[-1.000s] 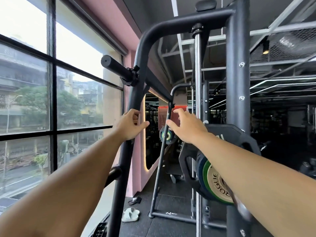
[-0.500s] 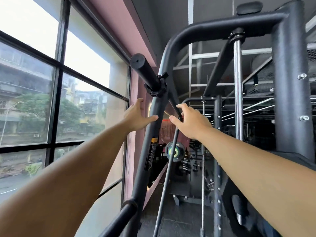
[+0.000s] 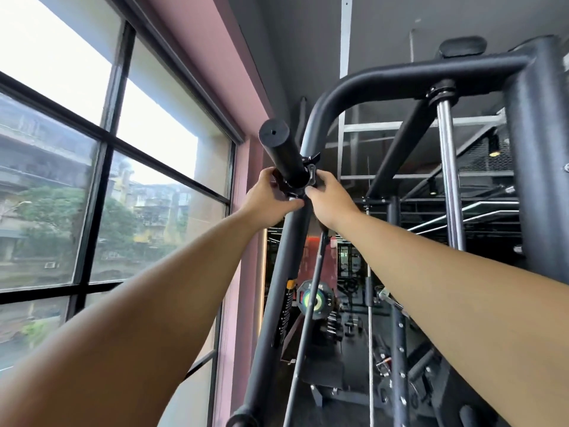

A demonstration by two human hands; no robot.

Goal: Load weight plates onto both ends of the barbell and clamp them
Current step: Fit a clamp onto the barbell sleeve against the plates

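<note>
Both hands (image 3: 271, 195) (image 3: 328, 197) grip the clamp (image 3: 303, 177) on the barbell sleeve (image 3: 281, 152)

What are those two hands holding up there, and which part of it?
Both hands, left and right, grip the clamp on the bar's black sleeve, one on each side of it. No weight plate sits on this end.

Barbell sleeve (image 3: 281, 155) + clamp (image 3: 303, 177), high up by the rack.
Sleeve: matte black cylinder, bare, no plates on it, flat end cap w/ small centre hole, end tilted up-left toward cam. Clamp: black collar ringing the sleeve at its inner end, lever tab on the right side; can't tell if latched.
</note>
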